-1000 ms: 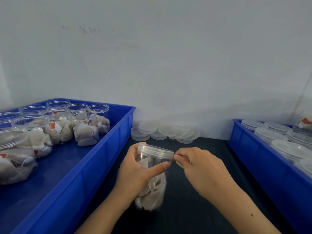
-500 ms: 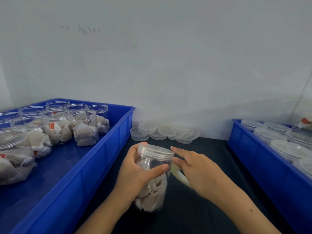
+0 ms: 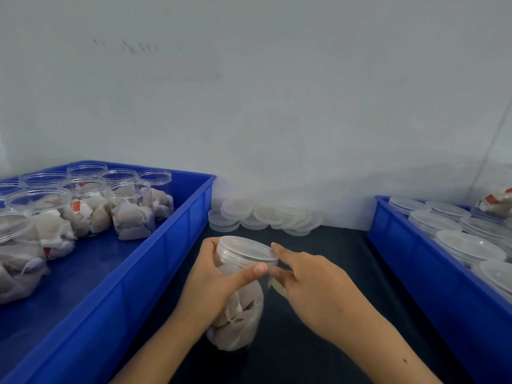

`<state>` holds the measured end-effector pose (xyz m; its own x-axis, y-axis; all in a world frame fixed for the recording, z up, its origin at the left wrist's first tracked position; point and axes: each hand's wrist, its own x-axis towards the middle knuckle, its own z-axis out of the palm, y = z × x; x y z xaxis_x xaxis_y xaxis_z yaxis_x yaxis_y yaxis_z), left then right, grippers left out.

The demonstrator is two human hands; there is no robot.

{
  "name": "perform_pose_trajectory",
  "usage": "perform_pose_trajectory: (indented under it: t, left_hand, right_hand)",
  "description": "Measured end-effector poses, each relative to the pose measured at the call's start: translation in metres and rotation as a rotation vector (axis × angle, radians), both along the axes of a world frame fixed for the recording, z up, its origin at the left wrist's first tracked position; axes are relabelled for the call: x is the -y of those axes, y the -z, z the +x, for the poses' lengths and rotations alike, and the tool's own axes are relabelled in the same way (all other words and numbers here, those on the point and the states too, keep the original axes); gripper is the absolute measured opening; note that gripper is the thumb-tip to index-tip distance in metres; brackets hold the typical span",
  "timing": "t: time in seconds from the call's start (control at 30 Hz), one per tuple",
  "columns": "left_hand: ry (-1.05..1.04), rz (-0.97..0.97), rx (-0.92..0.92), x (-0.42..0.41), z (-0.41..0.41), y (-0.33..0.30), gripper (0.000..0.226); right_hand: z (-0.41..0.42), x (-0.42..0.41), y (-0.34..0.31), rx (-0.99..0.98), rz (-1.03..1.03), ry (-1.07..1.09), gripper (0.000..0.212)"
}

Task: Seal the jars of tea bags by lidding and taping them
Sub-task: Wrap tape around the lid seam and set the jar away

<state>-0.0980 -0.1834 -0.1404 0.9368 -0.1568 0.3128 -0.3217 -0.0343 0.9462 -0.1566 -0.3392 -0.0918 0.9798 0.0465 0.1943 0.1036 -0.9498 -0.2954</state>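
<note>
A clear plastic jar (image 3: 240,309) of tea bags stands on the dark table, tilted slightly, with a translucent lid (image 3: 243,249) on top. My left hand (image 3: 213,284) wraps around its upper half, thumb across the front just under the lid. My right hand (image 3: 313,284) presses its fingertips against the jar's right side below the lid rim, over a pale yellowish strip of tape (image 3: 278,286) that trails off the jar under the hand. How far the tape runs round the jar is hidden.
A blue bin (image 3: 177,245) on the left holds several lidless jars (image 3: 130,212) of tea bags. A second blue bin (image 3: 410,275) on the right holds several lidded jars (image 3: 468,246). Loose lids (image 3: 263,216) lie piled against the white wall behind.
My right hand let go of its pinch at the lid edge and moved down to the jar's side with fingers spread. The jar has tipped and turned a little in my left hand.
</note>
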Motion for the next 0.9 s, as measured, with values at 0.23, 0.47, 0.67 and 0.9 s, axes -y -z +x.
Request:
perform_pose_trajectory:
  t: [0.23,0.47,0.67,0.9]
  left_hand:
    - [-0.112,-0.02,0.057,0.001,-0.003,0.0,0.085]
    - [-0.142,-0.055,0.046,-0.003,-0.001,0.0,0.084]
    - [-0.046,-0.143,-0.045,-0.003,0.001,0.0,0.081]
    - [0.048,-0.147,-0.118,-0.007,0.004,-0.001,0.082]
  right_hand:
    - [0.001,-0.008,0.0,-0.019,0.031,-0.051,0.051]
    - [0.004,0.003,-0.002,-0.069,0.063,-0.085,0.034]
    - [0.006,0.015,-0.002,-0.02,0.004,-0.179,0.047]
    - [0.011,0.02,-0.004,0.053,-0.005,-0.251,0.048]
